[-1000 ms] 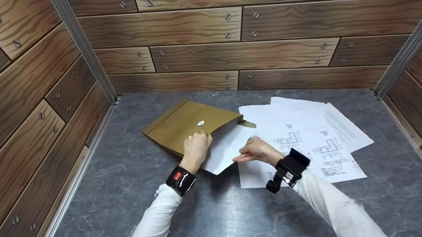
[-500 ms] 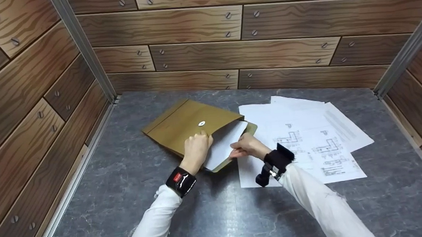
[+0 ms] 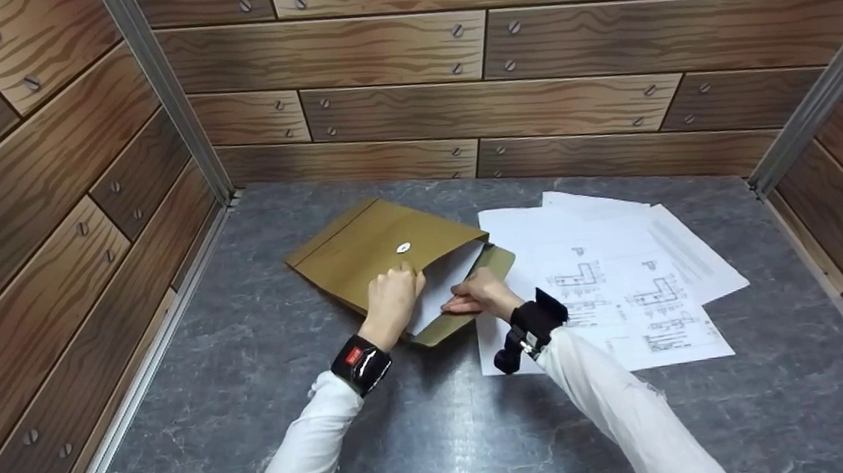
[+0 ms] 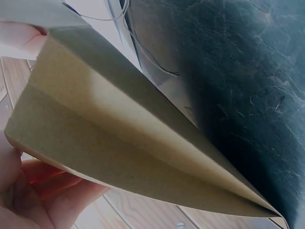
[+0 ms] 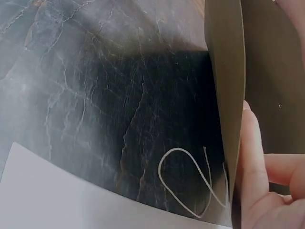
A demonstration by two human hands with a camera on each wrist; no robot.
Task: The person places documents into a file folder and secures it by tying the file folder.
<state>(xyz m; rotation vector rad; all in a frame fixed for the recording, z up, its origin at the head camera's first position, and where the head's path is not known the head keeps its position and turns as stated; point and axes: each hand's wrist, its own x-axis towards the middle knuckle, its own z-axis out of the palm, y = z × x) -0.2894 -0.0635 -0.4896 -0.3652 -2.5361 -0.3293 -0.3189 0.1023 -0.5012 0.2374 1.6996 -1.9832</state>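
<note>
1. A person's left hand (image 3: pixel 394 299) grips the raised mouth edge of a brown envelope (image 3: pixel 347 246), fingers curled against the front panel, holding it apart from the flap; its place is unchanged over the past second.
2. The right hand (image 3: pixel 482 292), having moved left toward the mouth, meets the near-right edge of a white sheet (image 3: pixel 439 291); whether it pinches the paper or merely presses with its fingers, one cannot tell.
3. The sheet now sits deeper inside the envelope, baring a broad strip of flap (image 3: pixel 447 327) that it covered a second ago. Loading this sheet looks well advanced, though its edge still shows.
4. The envelope lies left of center on a dark table (image 3: pixel 213 358), its mouth facing near-right and its white button (image 3: pixel 403 248) uppermost, not fastened.
5. Just beside the flap, a pale string (image 5: pixel 167 181) loops loosely in the right wrist view.
6. To the right, printed papers (image 3: pixel 609 327) lie overlapping, unmoved.
</note>
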